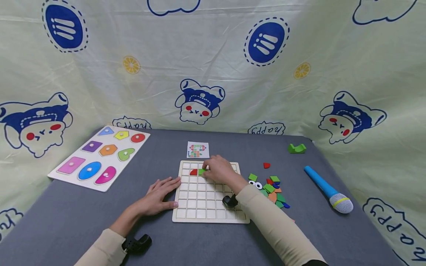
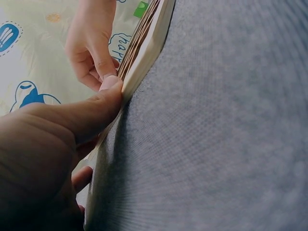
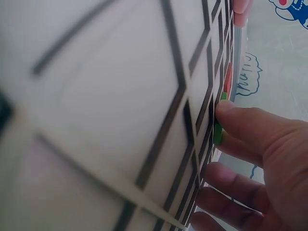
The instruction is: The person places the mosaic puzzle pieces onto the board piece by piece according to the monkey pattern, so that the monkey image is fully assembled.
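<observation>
Now pinching a square green tile (image 3: pixel 218 134) between thumb and fingers of the right hand (image 1: pixel 219 170), toward the far side of the pale wooden grid board (image 1: pixel 200 214), just beside a red curved-edged piece (image 1: pixel 193 172); meanwhile resting extended fingers of the left hand (image 1: pixel 161 195) against the board's left edge. Best be squaring corners to the cell, pressing evenly, sparing the red piece any nudging.

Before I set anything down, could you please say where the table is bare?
Free: between the shape board and the card, and the near strip below the grid board, between the sleeves. Crowded: right of the grid board, among the loose pieces.
</observation>
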{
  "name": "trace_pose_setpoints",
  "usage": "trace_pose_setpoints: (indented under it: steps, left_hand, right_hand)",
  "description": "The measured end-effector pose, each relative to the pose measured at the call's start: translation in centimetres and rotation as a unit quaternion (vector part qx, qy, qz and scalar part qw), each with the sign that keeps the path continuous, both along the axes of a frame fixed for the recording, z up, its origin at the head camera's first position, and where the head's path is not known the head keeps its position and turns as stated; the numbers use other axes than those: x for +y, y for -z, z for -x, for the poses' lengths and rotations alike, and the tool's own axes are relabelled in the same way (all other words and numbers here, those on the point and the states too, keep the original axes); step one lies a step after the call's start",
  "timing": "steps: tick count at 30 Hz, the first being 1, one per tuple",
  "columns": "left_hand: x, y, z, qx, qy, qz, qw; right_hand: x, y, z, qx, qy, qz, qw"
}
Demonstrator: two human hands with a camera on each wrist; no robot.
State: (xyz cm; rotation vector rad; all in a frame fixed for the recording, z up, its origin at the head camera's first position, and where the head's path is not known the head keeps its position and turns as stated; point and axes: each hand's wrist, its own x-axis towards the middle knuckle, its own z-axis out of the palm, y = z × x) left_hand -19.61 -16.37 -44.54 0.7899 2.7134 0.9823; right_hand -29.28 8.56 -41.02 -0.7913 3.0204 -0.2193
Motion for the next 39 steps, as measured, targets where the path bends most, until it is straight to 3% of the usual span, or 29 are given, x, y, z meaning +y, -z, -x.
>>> trace_pose_setpoints:
  steps: [12,20,32,39]
  left_hand:
    - [0.0,-0.1,-0.1,0.003,-0.004,0.005,1.0000]
    - [0.1,-0.3,-0.2,0.003,-0.002,0.003,1.0000]
    - [0.1,-0.2,-0.1,0.001,-0.002,0.004,1.0000]
    - [0.1,-0.2,-0.1,-0.002,-0.005,0.004,1.0000]
  right_hand:
    - [0.3,0.0,-0.2,-0.021,0.000,0.011,0.9997]
    - [1.8,-1.0,-1.1,-0.044,0.006,0.064,0.9969]
    - [8.1,-2.0,-2.0,-0.013,0.031,0.088,0.9955]
    - [12.4,-1.7,-2.0,-0.018,0.020,0.085,0.9961]
